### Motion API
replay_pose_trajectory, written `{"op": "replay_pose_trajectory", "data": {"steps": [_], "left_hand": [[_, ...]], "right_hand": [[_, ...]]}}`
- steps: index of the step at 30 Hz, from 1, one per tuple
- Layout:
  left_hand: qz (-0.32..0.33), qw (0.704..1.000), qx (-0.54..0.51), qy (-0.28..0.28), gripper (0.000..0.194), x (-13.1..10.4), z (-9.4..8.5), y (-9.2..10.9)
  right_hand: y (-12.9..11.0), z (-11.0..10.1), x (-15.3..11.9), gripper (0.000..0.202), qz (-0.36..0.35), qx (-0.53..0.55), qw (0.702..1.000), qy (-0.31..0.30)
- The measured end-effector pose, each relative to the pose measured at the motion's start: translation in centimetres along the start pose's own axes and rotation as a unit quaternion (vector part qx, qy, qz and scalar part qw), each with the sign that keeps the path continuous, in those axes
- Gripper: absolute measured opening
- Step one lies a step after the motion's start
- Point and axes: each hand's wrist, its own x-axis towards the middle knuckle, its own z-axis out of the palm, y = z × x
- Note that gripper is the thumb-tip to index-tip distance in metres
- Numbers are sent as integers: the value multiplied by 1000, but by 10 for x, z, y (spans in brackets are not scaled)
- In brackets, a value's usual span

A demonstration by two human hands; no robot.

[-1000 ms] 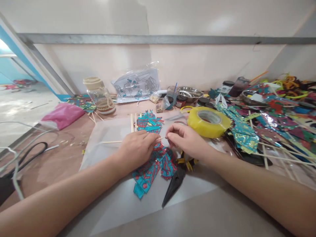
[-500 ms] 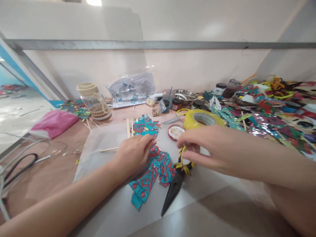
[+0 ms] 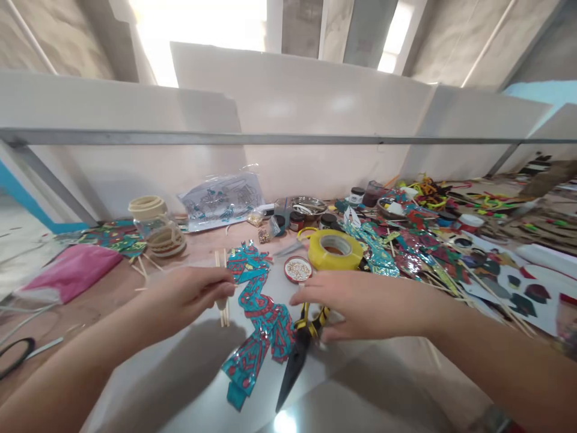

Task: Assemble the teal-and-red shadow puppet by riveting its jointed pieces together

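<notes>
A flat turquoise figure point(image 3: 265, 317) with red patterns and a glossy surface lies in front of me, limbs spread. To its left is my left hand point(image 3: 193, 294), thumb and fingers pinched together beside several thin wooden sticks point(image 3: 225, 317). Whatever sits in that pinch is too small to make out. My right hand point(image 3: 349, 304) hovers over the yellow-and-black handles of the scissors point(image 3: 295, 364), fingers stretched and apart from the thumb. The dark blades point toward me, next to the figure's lower part. Beyond the right hand is a red-rimmed lid point(image 3: 298, 269) with small beads.
A yellow tape roll point(image 3: 336, 249) lies behind my right hand. At the back stand a clear jar point(image 3: 157, 228), small paint pots point(image 3: 297, 221) and a bagged drawing point(image 3: 220, 201). Colourful cut pieces point(image 3: 415, 240) crowd the right; a pink bag point(image 3: 72, 273) lies left.
The view has tilted up. My left hand has moved left, away from the figure's middle, uncovering it. My right hand stays by the scissors, which lie in place.
</notes>
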Motion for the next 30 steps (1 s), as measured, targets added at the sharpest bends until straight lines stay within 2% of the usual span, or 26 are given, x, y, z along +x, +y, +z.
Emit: {"op": "replay_pose_trajectory", "data": {"steps": [2, 3, 5, 7, 10, 16, 19, 22, 24, 26, 28, 30], "left_hand": [[3, 999, -10, 48, 32, -14, -19, 2], [11, 998, -5, 64, 30, -20, -25, 3], [12, 996, 5, 87, 27, -26, -33, 3], [7, 995, 15, 94, 28, -25, -34, 3], [0, 997, 33, 75, 32, -15, -28, 6], [9, 996, 69, 54, 37, -5, -7, 22], [-1, 995, 88, 56, 35, -10, 2, 27], [-38, 992, 93, 71, 33, -12, 9, 29], [-72, 988, 90, 101, 33, -8, 15, 30], [-105, 983, 82, 126, 33, 0, 23, 31], [-112, 985, 60, 119, 31, 9, 34, 33], [-104, 988, 32, 114, 29, 17, 43, 35]], "right_hand": [[15, 15, 0, 83, -27, -29, 998, -55], [23, 23, -1, 89, -24, -36, 997, -64], [37, 36, -6, 90, -9, -42, 996, -72], [46, 47, -8, 78, 0, -53, 997, -52], [50, 63, -6, 62, 6, -94, 995, -19], [46, 90, -6, 48, 38, -172, 984, 36], [51, 87, -11, 42, 74, -110, 990, 53], [58, 77, -18, 53, 120, 45, 988, 89], [60, 72, -23, 66, 166, 218, 958, 83], [60, 71, -27, 75, 182, 413, 891, 44], [57, 71, -29, 70, 151, 561, 814, 7], [55, 73, -31, 60, 109, 636, 764, -18]]}}
